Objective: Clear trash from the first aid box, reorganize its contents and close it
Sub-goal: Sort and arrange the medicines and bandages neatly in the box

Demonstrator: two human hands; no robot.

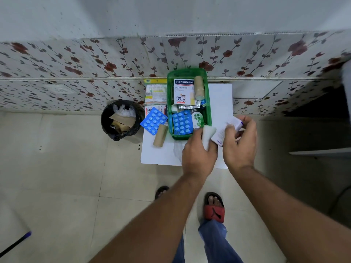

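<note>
- Table (157,156): small, white, against the flowered wall; everything below sits on it or beside it.
- Bin (121,120): black-lined, on the floor left of the table, holding brown card scraps and clear plastic.
- Box (209,103): green, open, mid-table; inside lie a Hansaplast pack (183,91), a tan roll (199,86), a blue blister strip (181,123) and a Dettol bottle (197,118).
- Left hand (198,154): at the box's near right corner, closed around a white pad (208,134).
- Right hand (241,147): just beside it, fingers gripping a pale carton (227,130).
- Left of the box: second strip (153,120), cardboard tube (160,135), flat packs (155,93).
</note>
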